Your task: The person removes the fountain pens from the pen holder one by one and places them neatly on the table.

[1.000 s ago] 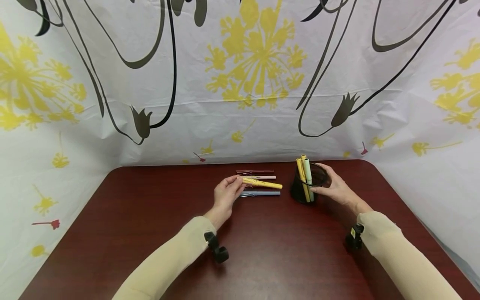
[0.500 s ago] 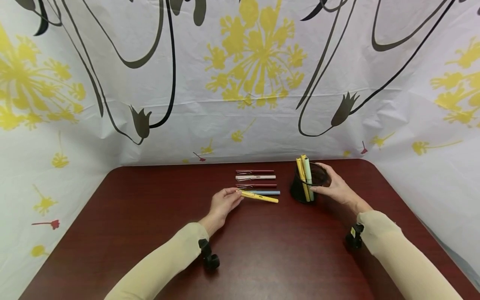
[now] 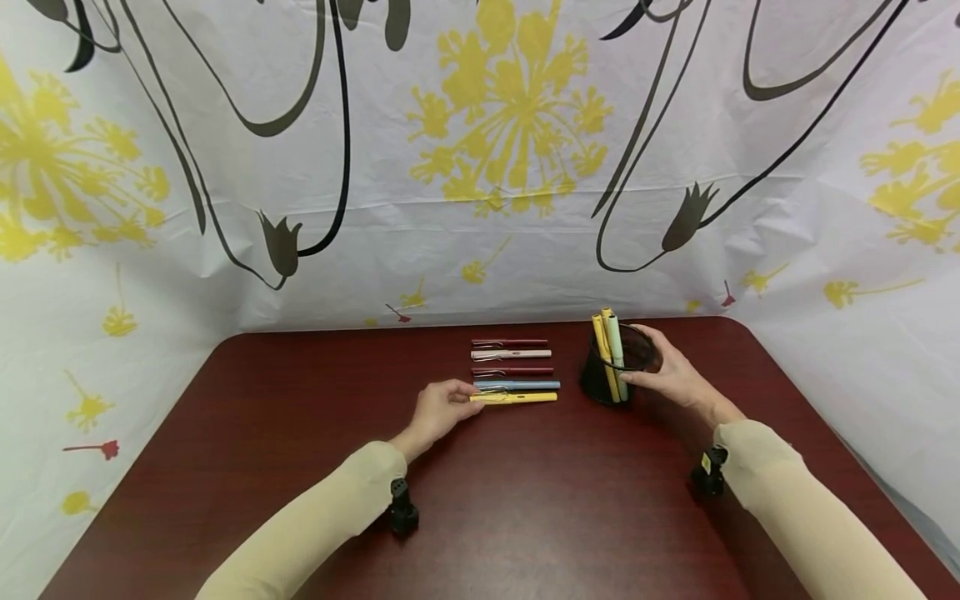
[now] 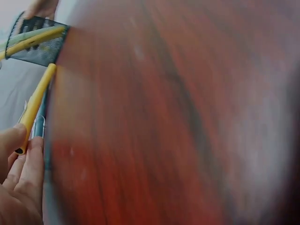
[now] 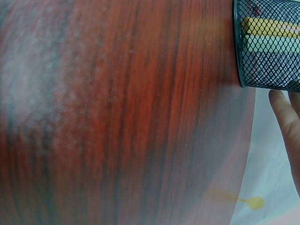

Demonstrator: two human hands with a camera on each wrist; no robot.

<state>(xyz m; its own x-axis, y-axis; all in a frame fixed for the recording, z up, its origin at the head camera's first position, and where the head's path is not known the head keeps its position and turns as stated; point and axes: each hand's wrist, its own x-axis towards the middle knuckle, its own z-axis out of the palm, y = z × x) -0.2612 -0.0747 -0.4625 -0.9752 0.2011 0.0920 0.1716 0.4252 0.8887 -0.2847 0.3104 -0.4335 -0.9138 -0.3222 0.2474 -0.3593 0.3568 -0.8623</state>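
Note:
My left hand (image 3: 438, 412) pinches the clip end of a yellow pen (image 3: 521, 398) between thumb and fingers, as the left wrist view also shows. The pen points right, at the near side of a row of pens. Beyond it lie a blue pen (image 3: 536, 385), a dark red pen (image 3: 528, 372), a pale pink pen (image 3: 525, 355) and another dark red pen (image 3: 521, 343), roughly parallel. My right hand (image 3: 675, 379) grips the rim and side of a black mesh pen cup (image 3: 596, 385). Yellow pens (image 3: 601, 335) and a light green pen (image 3: 616, 340) lean in the cup.
The dark reddish wooden table (image 3: 562, 500) reaches back to a white cloth (image 3: 375, 275) printed with yellow flowers and dark stems. The cup stands to the right of the pen row, near the table's back edge.
My left hand has brought the yellow pen from over the row toward me and lowered it to the near side, straightening it alongside the blue pen. The right hand and cup stay put.

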